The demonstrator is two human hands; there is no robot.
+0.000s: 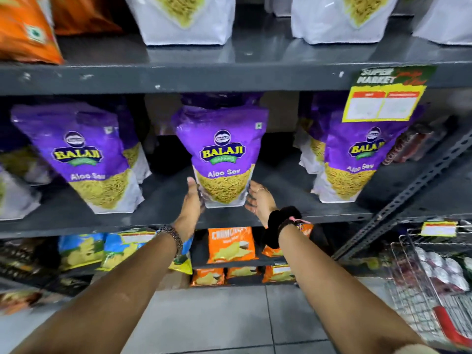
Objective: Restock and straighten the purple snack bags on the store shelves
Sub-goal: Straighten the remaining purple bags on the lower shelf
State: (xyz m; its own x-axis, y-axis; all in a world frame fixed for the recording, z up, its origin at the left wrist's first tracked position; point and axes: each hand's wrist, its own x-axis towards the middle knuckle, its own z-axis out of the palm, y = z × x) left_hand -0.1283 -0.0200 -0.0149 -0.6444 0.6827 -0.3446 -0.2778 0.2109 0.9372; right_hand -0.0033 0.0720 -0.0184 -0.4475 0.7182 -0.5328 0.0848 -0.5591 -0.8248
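1. The middle purple snack bag [221, 154] stands upright on the grey middle shelf [163, 221], near its front edge.
2. The left hand [191, 200] presses flat against the bag's lower left side; the right hand [259, 200] cups its lower right corner, so both hands clamp the bag between them.
3. Two more purple bags flank it, well apart: the left bag [84, 154] and the right bag [357, 159], both leaning.
4. A wire cart [419, 290] stands at the right.
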